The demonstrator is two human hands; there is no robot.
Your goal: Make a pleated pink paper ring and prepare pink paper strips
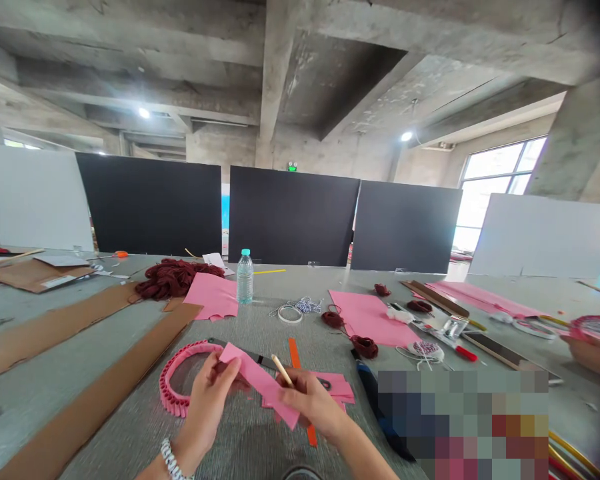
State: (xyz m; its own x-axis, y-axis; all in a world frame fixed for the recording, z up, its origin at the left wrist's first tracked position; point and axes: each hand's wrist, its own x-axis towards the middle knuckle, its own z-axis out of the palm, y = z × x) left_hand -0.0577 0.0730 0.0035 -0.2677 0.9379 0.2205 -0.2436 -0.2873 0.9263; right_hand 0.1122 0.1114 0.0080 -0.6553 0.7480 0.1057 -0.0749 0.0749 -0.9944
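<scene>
My left hand [211, 392] pinches the upper left end of a pink strip [260, 381], which looks like paper or felt. My right hand [314, 403] is closed on the strip's lower right end. A pale wooden stick [282, 371], possibly a pencil, also sticks up from the right hand's fingers. Beside the left hand lies a pleated pink ring [166, 383]. Beneath and behind the strip are a long dark flat tool [245, 353], partly hidden, an orange strip [294, 353] and several pink pieces [344, 387].
A water bottle [245, 280] stands beyond the hands. Pink sheets [370, 315], dark red yarn [173, 279] and a white ring [290, 314] lie around. Long cardboard strips [105, 387] cross the left side. A dark blue-handled tool [380, 407] is at right, near a blurred-out patch.
</scene>
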